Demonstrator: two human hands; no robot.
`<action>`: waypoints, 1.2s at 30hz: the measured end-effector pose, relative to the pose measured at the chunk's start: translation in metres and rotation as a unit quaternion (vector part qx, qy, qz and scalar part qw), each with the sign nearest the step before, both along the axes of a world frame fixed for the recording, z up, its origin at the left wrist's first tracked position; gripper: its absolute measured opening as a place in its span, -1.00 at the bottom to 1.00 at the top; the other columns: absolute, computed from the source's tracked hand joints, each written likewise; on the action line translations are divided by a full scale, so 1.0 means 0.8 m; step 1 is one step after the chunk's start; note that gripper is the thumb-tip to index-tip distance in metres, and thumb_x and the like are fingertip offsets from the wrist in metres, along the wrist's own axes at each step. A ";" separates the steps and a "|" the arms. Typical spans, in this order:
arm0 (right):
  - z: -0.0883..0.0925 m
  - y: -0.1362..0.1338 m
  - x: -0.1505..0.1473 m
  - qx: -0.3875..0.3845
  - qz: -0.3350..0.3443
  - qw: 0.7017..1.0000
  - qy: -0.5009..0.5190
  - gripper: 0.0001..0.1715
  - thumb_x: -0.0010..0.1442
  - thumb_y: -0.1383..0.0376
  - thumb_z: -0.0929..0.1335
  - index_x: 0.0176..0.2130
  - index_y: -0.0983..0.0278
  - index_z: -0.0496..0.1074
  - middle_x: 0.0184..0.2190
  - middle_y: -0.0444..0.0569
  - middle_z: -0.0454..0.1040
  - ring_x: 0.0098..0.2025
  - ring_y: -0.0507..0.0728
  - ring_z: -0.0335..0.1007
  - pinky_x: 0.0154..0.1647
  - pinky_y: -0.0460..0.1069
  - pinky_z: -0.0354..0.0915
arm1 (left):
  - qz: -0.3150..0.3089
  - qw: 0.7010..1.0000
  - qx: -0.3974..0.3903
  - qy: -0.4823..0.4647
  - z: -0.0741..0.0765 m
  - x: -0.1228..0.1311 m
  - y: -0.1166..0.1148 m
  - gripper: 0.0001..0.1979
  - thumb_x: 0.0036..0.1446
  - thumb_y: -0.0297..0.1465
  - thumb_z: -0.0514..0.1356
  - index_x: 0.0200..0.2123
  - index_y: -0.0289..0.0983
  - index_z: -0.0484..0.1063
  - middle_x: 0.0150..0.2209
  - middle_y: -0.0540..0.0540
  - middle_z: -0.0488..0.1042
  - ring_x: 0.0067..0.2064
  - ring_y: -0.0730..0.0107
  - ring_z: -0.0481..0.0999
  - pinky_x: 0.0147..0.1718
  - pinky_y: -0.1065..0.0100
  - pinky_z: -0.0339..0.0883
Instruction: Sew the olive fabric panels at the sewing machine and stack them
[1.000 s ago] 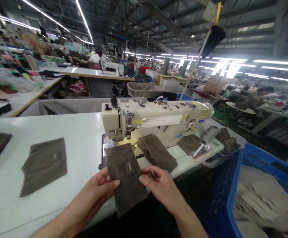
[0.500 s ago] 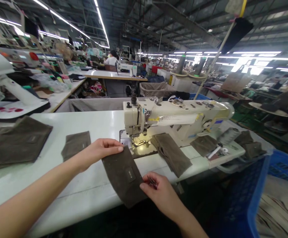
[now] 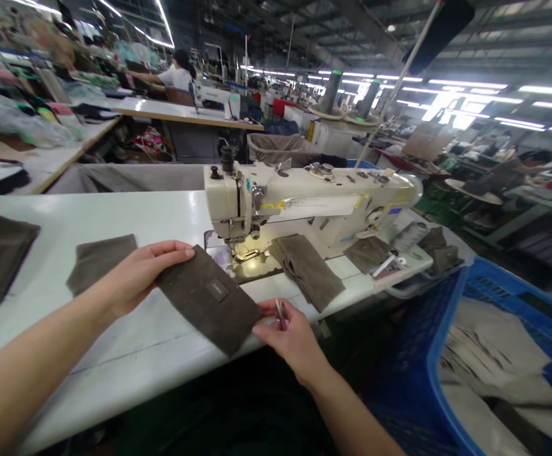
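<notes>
A dark olive-brown fabric piece (image 3: 204, 301) with a small sewn label (image 3: 217, 289) is stretched between my two hands, in front of the sewing machine (image 3: 304, 199). My left hand (image 3: 155, 269) pinches its upper left corner between thumb and fingers. At its lower right edge, my right hand (image 3: 288, 335) grips the fabric with thumb and forefinger. Small thread snips (image 3: 282, 315) are also tucked in the right hand, blades pointing up. Behind the left wrist lies another brown piece (image 3: 102, 256) on the white table (image 3: 162, 209).
Folded brown pieces (image 3: 307, 269) lie right of the needle area. A larger labelled piece (image 3: 0, 253) rests at the far left. Thread cones (image 3: 409, 235) stand at the table's right end. A blue plastic basket (image 3: 435, 345) holding pale fabric stands at the right.
The fabric has turned flatter and risen, both hands moving up and left in view with it. The snips in my right hand show more clearly. The whole view has swung rightward and down.
</notes>
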State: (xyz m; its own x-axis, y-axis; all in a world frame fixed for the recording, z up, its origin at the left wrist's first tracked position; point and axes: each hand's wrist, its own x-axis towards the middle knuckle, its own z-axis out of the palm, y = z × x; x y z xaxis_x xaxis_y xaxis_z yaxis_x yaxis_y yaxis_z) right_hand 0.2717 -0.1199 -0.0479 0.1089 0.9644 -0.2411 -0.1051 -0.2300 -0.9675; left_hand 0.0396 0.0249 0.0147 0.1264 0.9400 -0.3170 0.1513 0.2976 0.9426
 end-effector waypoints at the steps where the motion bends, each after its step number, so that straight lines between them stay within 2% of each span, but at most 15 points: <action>1: -0.001 0.002 -0.001 -0.002 -0.007 1.000 0.000 -0.59 -0.09 0.22 0.51 -0.20 0.28 0.51 -0.34 -0.15 0.50 -0.51 -0.05 0.13 -0.50 -0.11 0.08 | 0.005 1.000 0.000 -0.004 -0.001 -0.001 0.000 -0.60 -0.36 -0.14 0.53 -0.44 -0.22 0.58 -0.48 -0.02 0.56 -0.44 0.35 0.44 -0.53 0.43 0.27; 5: -0.008 0.007 -0.001 -0.004 -0.029 1.000 -0.007 -0.71 0.02 0.13 0.46 -0.32 0.27 0.46 -0.56 -0.26 0.31 -0.59 -0.05 0.01 -0.59 -0.10 -0.04 | 0.006 1.000 -0.001 -0.004 -0.002 -0.001 0.002 -0.58 -0.35 -0.11 0.53 -0.44 -0.21 0.58 -0.49 -0.03 0.56 -0.45 0.34 0.44 -0.53 0.42 0.27; 9: -0.012 0.006 -0.003 0.012 -0.021 0.999 -0.038 -0.79 0.03 0.17 0.44 -0.42 0.25 0.40 -0.61 -0.28 0.21 -0.57 -0.02 0.06 -0.55 -0.09 0.04 | -0.009 1.000 0.009 0.020 -0.003 0.005 0.010 -0.57 -0.35 -0.09 0.50 -0.42 -0.20 0.56 -0.48 -0.01 0.57 -0.45 0.32 0.47 -0.50 0.40 0.28; 11: -0.014 0.003 -0.009 0.036 -0.034 0.997 -0.057 -0.83 0.01 0.22 0.42 -0.43 0.24 0.37 -0.56 -0.25 0.26 -0.52 -0.01 0.13 -0.49 -0.10 0.13 | -0.067 0.994 0.036 0.081 -0.005 0.011 0.019 -0.59 -0.26 -0.03 0.43 -0.41 -0.20 0.55 -0.46 -0.02 0.58 -0.42 0.30 0.50 -0.45 0.38 0.30; 15: -0.025 -0.009 -0.021 0.096 -0.039 0.988 -0.118 -0.84 0.07 0.25 0.39 -0.29 0.24 0.39 -0.47 -0.22 0.31 -0.51 -0.01 0.16 -0.47 -0.10 0.17 | -0.188 0.956 0.098 0.205 -0.013 0.028 0.044 -0.62 -0.14 0.01 0.27 -0.47 -0.21 0.52 -0.48 -0.03 0.57 -0.41 0.26 0.50 -0.41 0.33 0.31; 20: -0.039 -0.019 -0.018 0.143 0.044 0.963 -0.224 -0.86 0.19 0.29 0.36 -0.22 0.25 0.50 -0.50 -0.19 0.33 -0.50 0.02 0.23 -0.46 -0.09 0.19 | -0.216 0.918 0.178 0.279 -0.029 0.052 0.066 -0.77 -0.15 -0.14 0.24 -0.58 -0.17 0.48 -0.55 0.00 0.51 -0.41 0.26 0.43 -0.35 0.30 0.27; 23: -0.043 -0.017 -0.007 0.224 0.076 0.933 -0.271 -0.79 0.19 0.39 0.33 -0.16 0.26 0.50 -0.43 -0.13 0.42 -0.44 0.05 0.34 -0.41 -0.08 0.26 | -0.218 0.898 0.213 0.318 -0.040 0.060 0.070 -0.83 -0.11 -0.22 0.21 -0.59 -0.17 0.45 -0.56 0.00 0.47 -0.42 0.26 0.42 -0.35 0.29 0.22; 26: -0.044 -0.011 0.004 0.346 0.108 0.872 -0.327 -0.66 0.19 0.51 0.25 -0.12 0.26 0.49 -0.28 0.00 0.50 -0.28 0.10 0.43 -0.29 -0.05 0.31 | -0.210 0.885 0.230 0.347 -0.047 0.063 0.069 -0.83 -0.08 -0.26 0.19 -0.62 -0.17 0.36 -0.57 -0.02 0.42 -0.43 0.25 0.41 -0.36 0.29 0.19; 29: -0.045 -0.007 0.012 0.387 0.130 0.828 -0.384 -0.57 0.18 0.55 0.23 -0.05 0.25 0.48 -0.26 0.01 0.50 -0.33 0.09 0.41 -0.35 -0.07 0.28 | -0.201 0.877 0.239 0.364 -0.049 0.063 0.067 -0.83 -0.05 -0.28 0.17 -0.61 -0.17 0.32 -0.56 -0.02 0.41 -0.43 0.26 0.41 -0.37 0.30 0.19; 36: -0.041 -0.006 0.015 0.379 0.135 0.810 -0.426 -0.69 0.21 0.52 0.26 -0.14 0.22 0.45 -0.27 -0.04 0.51 -0.32 0.10 0.43 -0.34 -0.06 0.27 | -0.195 0.871 0.242 0.381 -0.046 0.063 0.065 -0.82 -0.01 -0.33 0.16 -0.61 -0.17 0.29 -0.61 0.02 0.35 -0.48 0.30 0.38 -0.39 0.32 0.18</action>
